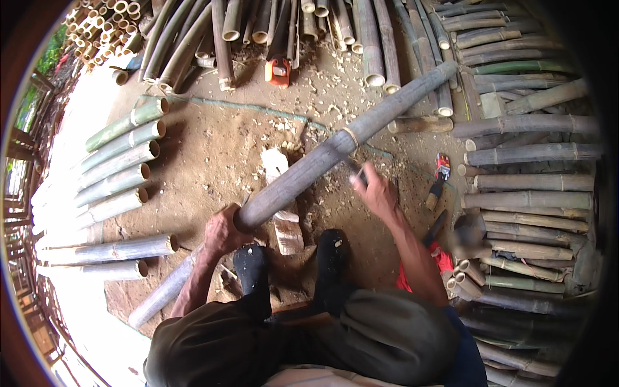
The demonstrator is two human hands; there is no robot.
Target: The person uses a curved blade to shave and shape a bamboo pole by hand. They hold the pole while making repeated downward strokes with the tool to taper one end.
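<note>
A long grey bamboo pole [296,180] slants from near my left knee up to the far right, with a pale ring at one joint. My left hand [225,230] is closed around its near end. More bamboo [164,284] lies in line beyond that hand; I cannot tell whether it is the same pole. My right hand [377,193] is closed on a dark-handled knife [355,171], its blade smeared by motion beside the pole, just below the ringed joint. Under the pole, between my feet, lies a wooden block [288,233] with pale hacked faces.
Several cut bamboo lengths [122,151] lie at the left; stacked poles [535,155] line the right. At the back, more bamboo [371,45] surrounds an orange-handled saw [278,72]. A red-and-black tool [442,169] lies right of my right hand. Shavings litter the ground.
</note>
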